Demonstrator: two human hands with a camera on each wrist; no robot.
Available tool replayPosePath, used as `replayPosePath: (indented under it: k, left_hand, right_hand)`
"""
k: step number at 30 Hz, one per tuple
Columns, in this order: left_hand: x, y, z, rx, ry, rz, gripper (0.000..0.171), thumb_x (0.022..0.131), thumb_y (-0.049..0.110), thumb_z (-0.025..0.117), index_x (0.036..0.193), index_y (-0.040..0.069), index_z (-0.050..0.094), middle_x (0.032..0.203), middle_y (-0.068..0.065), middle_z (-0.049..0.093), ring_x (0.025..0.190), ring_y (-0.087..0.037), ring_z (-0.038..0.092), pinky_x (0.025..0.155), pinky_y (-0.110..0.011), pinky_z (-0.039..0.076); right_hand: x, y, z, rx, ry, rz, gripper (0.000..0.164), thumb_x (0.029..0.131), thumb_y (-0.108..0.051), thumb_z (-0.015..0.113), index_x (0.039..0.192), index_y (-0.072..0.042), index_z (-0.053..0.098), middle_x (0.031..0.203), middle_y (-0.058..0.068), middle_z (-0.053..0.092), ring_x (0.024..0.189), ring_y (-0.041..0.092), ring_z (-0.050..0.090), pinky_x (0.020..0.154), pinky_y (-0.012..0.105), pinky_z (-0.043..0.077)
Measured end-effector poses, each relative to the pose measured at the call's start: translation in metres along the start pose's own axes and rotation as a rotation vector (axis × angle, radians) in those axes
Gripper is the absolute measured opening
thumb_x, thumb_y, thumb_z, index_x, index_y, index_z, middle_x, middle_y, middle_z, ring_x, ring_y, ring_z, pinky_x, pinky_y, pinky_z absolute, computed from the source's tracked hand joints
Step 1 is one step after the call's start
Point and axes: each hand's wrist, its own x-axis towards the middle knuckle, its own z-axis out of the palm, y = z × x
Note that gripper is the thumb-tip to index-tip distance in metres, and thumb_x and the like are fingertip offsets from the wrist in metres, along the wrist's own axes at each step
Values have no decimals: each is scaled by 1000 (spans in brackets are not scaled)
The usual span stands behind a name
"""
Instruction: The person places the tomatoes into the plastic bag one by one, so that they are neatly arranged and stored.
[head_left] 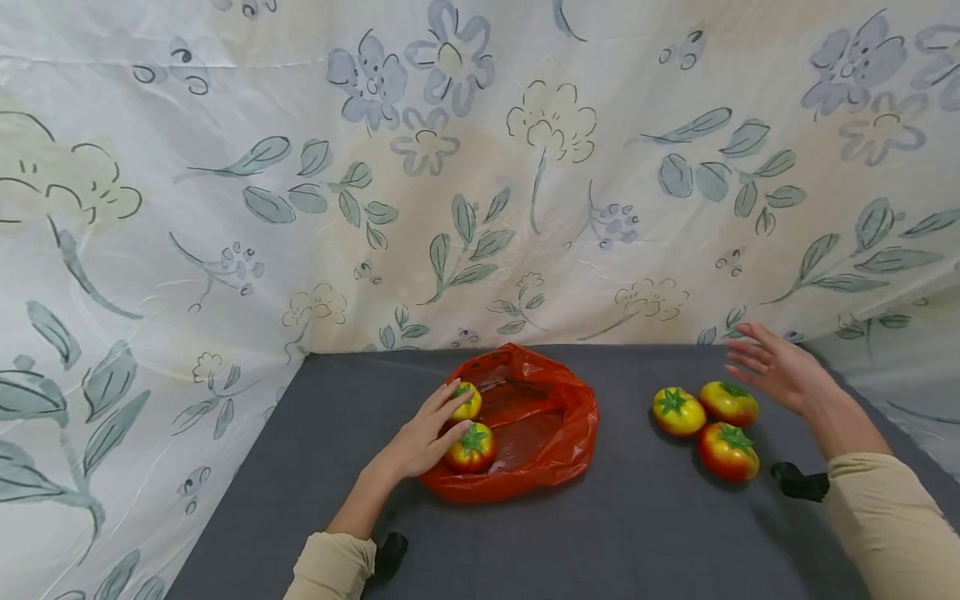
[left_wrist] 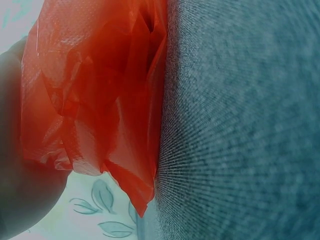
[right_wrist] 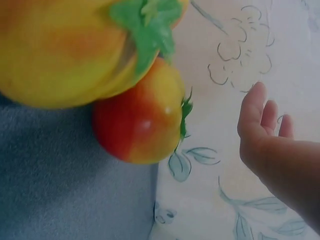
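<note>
And the left hand [head_left: 420, 437] lies, fingers loosely extended, over two tomatoes [head_left: 472, 448] in the red bag [head_left: 581, 417]; the right hand [head_left: 783, 367], fingers slightly spread, hovers near three more tomatoes [head_left: 729, 454] on the table [head_left: 615, 533].

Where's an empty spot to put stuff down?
The dark grey cloth is bare between the red plastic bag and three round red-and-yellow fruits, and on the bag's near side. It's crowded at the bag's left, where the left hand partly covers two more fruits inside.
</note>
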Motion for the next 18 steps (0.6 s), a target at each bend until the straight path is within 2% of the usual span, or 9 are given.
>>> replayPosePath:
  k: [5,8,13,16,18]
  left_hand:
    - [2,-1,1,2,2,12,58,98,45,45,150,20,35,157,-5,18,143,-28,10,105,-61,22]
    - [2,-1,1,7,-1,15,58,99,45,45,150,20,35,157,-6,18,143,-27,9,106,-60,21]
    - [1,-2,1,8,-1,24,58,99,44,46,149,18,35,157,-7,18,143,-28,9,106,-60,20]
    - [0,-2,0,2,1,29,58,98,43,47,149,18,36,157,-7,18,143,-28,9,106,-60,21]
    - [0,-2,1,2,0,27,58,98,44,47,149,18,35,157,-7,18,143,-28,9,106,-60,21]
  right_hand:
    - [-3,-1,-12,47,-12,8,88,92,-46,54,154,-21,-2,104,-11,51,92,7,52,76,28,52]
    - [-5,-1,-19,78,-4,22,86,92,-46,54,153,-23,-2,109,-8,46,95,7,49,79,29,52]
    - [-6,3,-29,74,71,50,80,87,-50,60,149,-29,14,114,-4,40,99,9,43,77,30,52]
    - [-6,6,-36,67,93,52,70,86,-50,60,143,-31,24,112,-5,42,96,8,45,75,29,53]
    - [-6,8,-40,79,79,58,73,86,-50,61,144,-32,21,113,-5,41,94,7,46,76,30,53]
